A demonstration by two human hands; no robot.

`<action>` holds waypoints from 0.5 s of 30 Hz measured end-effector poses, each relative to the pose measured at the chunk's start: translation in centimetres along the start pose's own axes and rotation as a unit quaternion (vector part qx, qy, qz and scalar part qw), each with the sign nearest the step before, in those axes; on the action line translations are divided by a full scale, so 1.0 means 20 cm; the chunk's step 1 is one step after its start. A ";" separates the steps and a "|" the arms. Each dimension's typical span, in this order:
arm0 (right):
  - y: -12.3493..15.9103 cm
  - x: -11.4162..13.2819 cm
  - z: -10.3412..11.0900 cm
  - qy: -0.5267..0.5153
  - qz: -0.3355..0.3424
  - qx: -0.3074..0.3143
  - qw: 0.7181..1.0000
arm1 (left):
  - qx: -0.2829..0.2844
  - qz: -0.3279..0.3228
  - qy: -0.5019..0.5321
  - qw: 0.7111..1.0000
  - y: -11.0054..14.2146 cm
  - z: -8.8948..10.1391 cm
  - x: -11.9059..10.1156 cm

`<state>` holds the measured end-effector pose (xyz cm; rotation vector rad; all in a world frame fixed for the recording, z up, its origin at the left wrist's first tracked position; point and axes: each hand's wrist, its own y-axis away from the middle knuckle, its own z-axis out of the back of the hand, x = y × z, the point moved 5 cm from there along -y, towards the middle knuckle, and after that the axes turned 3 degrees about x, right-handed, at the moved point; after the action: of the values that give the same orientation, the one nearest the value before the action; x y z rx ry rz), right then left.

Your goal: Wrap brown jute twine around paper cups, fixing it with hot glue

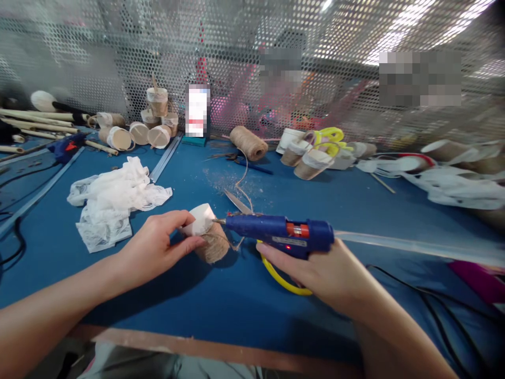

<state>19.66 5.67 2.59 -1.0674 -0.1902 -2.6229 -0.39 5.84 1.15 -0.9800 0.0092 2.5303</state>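
Fingers of the left hand (163, 239) pinch a cup (211, 242); the right hand (303, 268) wraps the glue gun (276, 231), forefinger extended.

No lettering can be read, even on the label (290, 241) of the glue gun (258, 226), just above the right fingers (281, 259).

Blue-topped desk (244, 326) spreading wide, brownish front edge running along the near side. Perforated metal screen (229, 68) rising behind, blurred pink and red shapes showing through its holes. Bright strip lights (406, 31) glaring at upper right.
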 end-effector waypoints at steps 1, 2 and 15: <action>0.00 0.00 0.00 -0.014 -0.002 0.003 1.000 | 0.001 0.001 -0.002 1.000 0.00 0.00 0.00; 0.00 0.00 -0.01 -0.028 -0.004 0.007 1.000 | 0.004 0.003 -0.004 1.000 0.00 0.00 0.00; 0.01 0.04 0.01 -0.043 0.002 -0.002 0.999 | 0.021 -0.002 -0.027 0.999 0.00 0.02 -0.01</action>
<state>19.19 5.37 3.28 -1.1815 -0.2007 -2.5775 -0.52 5.88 1.48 -0.8935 0.0447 2.5425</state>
